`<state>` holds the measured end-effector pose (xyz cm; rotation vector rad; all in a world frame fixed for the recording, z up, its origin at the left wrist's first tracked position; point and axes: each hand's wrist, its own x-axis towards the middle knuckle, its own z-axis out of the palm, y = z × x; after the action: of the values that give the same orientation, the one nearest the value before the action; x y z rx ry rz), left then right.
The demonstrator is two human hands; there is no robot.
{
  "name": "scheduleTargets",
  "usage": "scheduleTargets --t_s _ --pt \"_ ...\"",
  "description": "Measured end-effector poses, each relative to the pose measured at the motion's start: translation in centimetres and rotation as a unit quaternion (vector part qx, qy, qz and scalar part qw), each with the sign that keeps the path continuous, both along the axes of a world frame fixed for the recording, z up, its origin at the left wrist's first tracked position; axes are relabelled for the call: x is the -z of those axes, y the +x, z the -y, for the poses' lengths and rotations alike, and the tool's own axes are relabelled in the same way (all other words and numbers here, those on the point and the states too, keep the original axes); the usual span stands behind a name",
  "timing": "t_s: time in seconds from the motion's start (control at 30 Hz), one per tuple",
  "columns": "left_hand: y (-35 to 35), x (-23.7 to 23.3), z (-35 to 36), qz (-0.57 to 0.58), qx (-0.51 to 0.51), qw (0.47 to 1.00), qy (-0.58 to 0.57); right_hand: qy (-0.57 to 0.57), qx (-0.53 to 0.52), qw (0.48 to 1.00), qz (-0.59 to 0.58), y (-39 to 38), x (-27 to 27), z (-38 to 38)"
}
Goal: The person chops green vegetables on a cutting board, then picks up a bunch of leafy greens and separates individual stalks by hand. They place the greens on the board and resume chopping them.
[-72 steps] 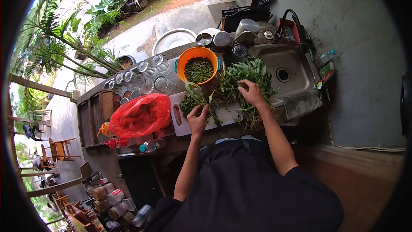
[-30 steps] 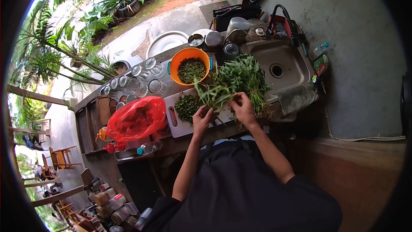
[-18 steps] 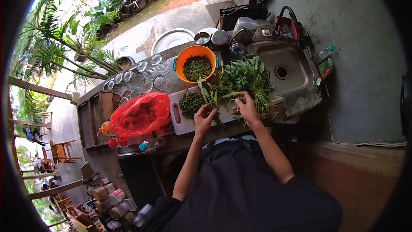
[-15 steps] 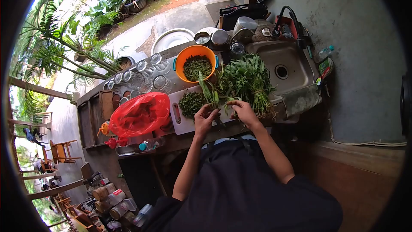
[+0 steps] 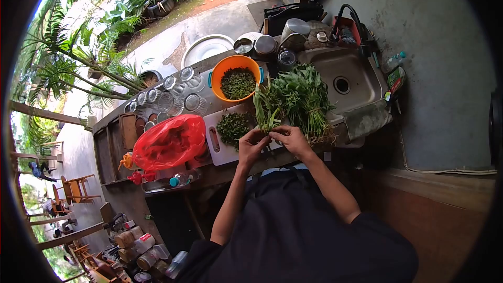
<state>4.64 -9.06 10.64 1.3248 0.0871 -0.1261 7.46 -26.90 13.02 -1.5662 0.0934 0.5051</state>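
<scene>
Above the near edge of the white cutting board [image 5: 223,156], both hands meet at the stem ends of a small bunch of leafy greens [image 5: 267,111]. My left hand [image 5: 252,145] is closed around the stems. Against it, the thumb and fingers of my right hand [image 5: 291,140] pinch the same stems; the exact grip is partly hidden. A large pile of long-stemmed greens [image 5: 301,91] lies just to the right, roots toward me. Chopped greens [image 5: 233,128] are heaped on the board's left part. Beyond the board stands an orange basin [image 5: 217,87] holding more chopped greens.
A red plastic bag [image 5: 170,141] lies left of the board, with a capped bottle [image 5: 184,178] nearer me. Several upturned glasses [image 5: 195,104] stand behind the bag. To the right is a metal sink [image 5: 361,73] with a cloth [image 5: 369,120] on its front edge.
My right hand has moved left to meet my left hand at the stems. The bunch now stands more upright and looks fuller.
</scene>
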Motion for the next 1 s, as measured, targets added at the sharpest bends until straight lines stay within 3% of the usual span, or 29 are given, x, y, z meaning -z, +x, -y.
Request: scheduleTargets --t_s 0.33,0.4,0.47,0.6,0.67,0.7,0.73,0.8,0.83,0.9,1.0 --pt "-0.2 0.2 -0.7 -0.006 -0.052 0.999 -0.013 -0.028 0.016 0.999 0.014 0.1 0.7 0.0" --pt "-0.1 0.2 -0.8 -0.019 -0.122 0.991 -0.047 -0.034 0.010 0.999 0.011 0.0 1.0 0.4" --pt "0.0 -0.1 -1.5 -0.013 -0.165 0.984 -0.068 -0.035 0.016 0.997 -0.067 0.1 1.0 1.1" --pt "0.1 0.1 -3.5 0.011 -0.217 0.975 -0.045 -0.071 0.045 0.996 -0.025 0.9 1.4 3.0" --pt "-0.4 0.8 -3.9 0.006 -0.214 0.976 -0.039 -0.194 0.053 0.969 0.141 2.5 2.2 3.5" --pt "-0.6 1.1 -3.9 0.003 -0.204 0.978 -0.046 -0.271 0.066 0.941 0.193 3.1 -0.3 3.1" --pt "-0.9 1.3 -3.8 0.001 -0.193 0.980 -0.053 -0.271 0.064 0.941 0.194 3.8 -1.7 2.8" --pt "-1.4 1.5 -3.5 -0.010 -0.199 0.979 -0.053 -0.399 0.081 0.875 0.261 5.6 -3.2 2.1" --pt "-1.5 1.4 -3.4 -0.023 -0.202 0.978 -0.052 -0.398 0.078 0.875 0.263 6.8 -3.0 1.4" --pt "-1.8 1.1 -3.6 -0.023 -0.202 0.978 -0.055 -0.490 0.023 0.821 0.294 8.7 -1.3 -0.1" --pt "-1.9 0.7 -3.8 -0.022 -0.200 0.978 -0.056 -0.544 -0.054 0.779 0.306 10.2 2.6 -1.4"
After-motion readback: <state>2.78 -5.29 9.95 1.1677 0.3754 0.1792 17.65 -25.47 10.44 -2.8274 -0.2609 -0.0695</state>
